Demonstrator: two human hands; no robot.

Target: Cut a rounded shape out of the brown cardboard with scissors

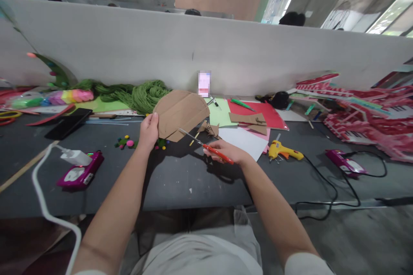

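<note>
My left hand [149, 130] grips the left edge of a brown piece of cardboard [182, 111], thumb on top. The piece has a rounded upper edge and an angular lower one, and is held up off the table. My right hand [226, 153] is closed round the red handles of a pair of scissors [218, 154]. Their blades point up and left, and the tips lie at the cardboard's lower edge; whether they are parted I cannot tell. Small cardboard scraps [209, 129] lie just right of the piece.
Green yarn [150, 96] lies behind the cardboard. Right are white paper [247, 139], a red sheet [274, 115], a green cutter [241, 105] and a yellow glue gun [285, 150] with its cord. Purple power strips [82, 172] sit at both sides, near a black phone [69, 123] on the left.
</note>
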